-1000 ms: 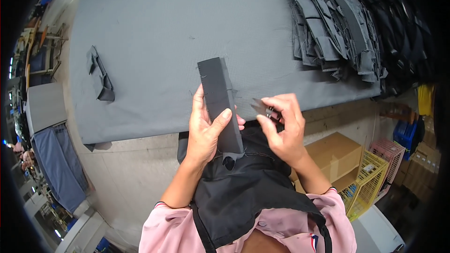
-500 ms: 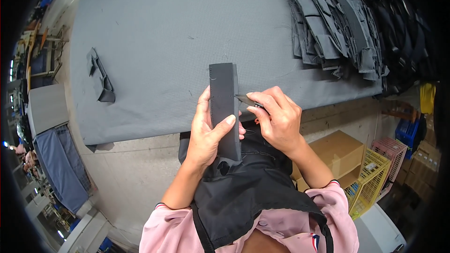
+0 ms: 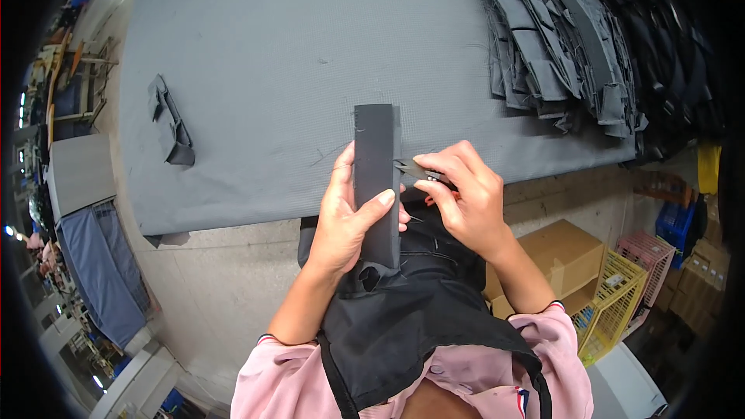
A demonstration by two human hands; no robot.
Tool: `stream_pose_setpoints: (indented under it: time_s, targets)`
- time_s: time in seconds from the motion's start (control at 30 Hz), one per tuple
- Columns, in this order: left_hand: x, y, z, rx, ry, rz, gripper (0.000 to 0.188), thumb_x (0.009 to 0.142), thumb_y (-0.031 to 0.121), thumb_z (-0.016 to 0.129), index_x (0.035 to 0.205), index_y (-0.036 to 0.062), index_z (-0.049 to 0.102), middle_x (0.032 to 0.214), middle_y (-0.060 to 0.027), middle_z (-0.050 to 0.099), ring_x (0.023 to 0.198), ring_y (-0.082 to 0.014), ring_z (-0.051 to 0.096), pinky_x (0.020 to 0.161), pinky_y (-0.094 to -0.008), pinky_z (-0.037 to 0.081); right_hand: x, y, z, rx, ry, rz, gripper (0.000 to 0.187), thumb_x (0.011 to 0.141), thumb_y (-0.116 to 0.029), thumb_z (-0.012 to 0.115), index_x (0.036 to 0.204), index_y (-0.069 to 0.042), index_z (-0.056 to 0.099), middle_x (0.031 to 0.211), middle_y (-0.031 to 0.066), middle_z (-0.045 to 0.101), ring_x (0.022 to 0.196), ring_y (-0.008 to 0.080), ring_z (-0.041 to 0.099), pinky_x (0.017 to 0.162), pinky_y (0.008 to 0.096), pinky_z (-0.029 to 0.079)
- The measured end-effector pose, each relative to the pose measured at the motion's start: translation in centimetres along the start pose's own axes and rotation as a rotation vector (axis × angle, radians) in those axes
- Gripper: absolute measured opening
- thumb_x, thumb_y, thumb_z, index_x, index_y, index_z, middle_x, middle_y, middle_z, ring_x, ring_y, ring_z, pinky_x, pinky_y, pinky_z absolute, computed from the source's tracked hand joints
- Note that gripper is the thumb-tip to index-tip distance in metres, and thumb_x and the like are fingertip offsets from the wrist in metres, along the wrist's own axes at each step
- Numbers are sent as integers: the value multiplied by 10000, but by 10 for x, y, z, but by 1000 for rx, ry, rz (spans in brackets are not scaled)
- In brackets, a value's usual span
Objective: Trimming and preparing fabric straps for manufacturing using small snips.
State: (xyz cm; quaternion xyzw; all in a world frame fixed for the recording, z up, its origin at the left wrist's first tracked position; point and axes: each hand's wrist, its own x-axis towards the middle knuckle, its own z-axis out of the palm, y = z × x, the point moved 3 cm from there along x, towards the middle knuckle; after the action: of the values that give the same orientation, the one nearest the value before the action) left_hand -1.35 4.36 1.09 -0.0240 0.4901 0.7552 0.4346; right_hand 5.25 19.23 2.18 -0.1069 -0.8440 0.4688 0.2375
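Note:
My left hand [image 3: 340,226] is closed round a long dark grey fabric strip [image 3: 373,151], thumb across its front and fingers behind. The strip stands lengthwise in front of me, its far end over the table's near edge. In my right hand [image 3: 470,195] is a small pair of dark thread snips [image 3: 417,171], pinched between thumb and fingers. Their slightly parted tips are at the strip's right edge; whether they touch it I cannot tell. A loose thread hangs below the snips, near my left fingertips.
The table has a grey fabric cover [image 3: 272,70]. At its far right lies a stack of grey fabric pieces [image 3: 543,46] beside black straps [image 3: 660,39]. One folded grey piece [image 3: 172,128] lies at the left. A cardboard box [image 3: 560,252] and yellow crate [image 3: 617,295] stand below right.
The blades of the snips have parted a little at the strip's edge. The strip and both hands appear slightly farther right, as does the table, so the view has shifted a little.

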Motion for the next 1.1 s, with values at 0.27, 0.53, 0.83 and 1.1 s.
stream_pose_setpoints:
  time_s: [0.27, 0.53, 0.83, 1.1]
  targets:
    - [1, -8, -1, 150, -29, 12, 614, 874, -11, 537, 1363, 24, 167, 1095, -146, 497, 762, -163, 596, 672, -302, 524, 9, -8, 9, -106, -159, -47, 225, 699, -56, 697, 912, -41, 624, 777, 68, 535, 597, 221, 579, 522, 313, 460]
    - [-2, -6, -5, 259, -39, 9, 570, 873, 5, 547, 1326, 8, 201, 1056, -125, 523, 743, -142, 599, 669, -278, 521, 10, -6, 14, -169, -194, -209, 236, 686, -51, 709, 899, -27, 611, 775, 63, 520, 597, 199, 578, 513, 308, 458]
    - [-5, -5, -11, 382, -29, 1, 514, 856, -22, 564, 1280, -5, 274, 1026, -120, 541, 753, -147, 599, 670, -274, 518, 4, -3, 16, -34, -173, -69, 232, 679, -40, 714, 889, -46, 616, 775, 62, 521, 582, 209, 572, 496, 317, 455]
    - [-1, -4, -7, 325, -54, -62, 522, 848, 19, 598, 1282, -21, 310, 1070, -124, 551, 836, -146, 607, 733, -276, 519, 1, -7, 2, 34, -18, 49, 246, 717, -10, 702, 944, -12, 608, 824, 68, 520, 609, 149, 563, 545, 272, 479]
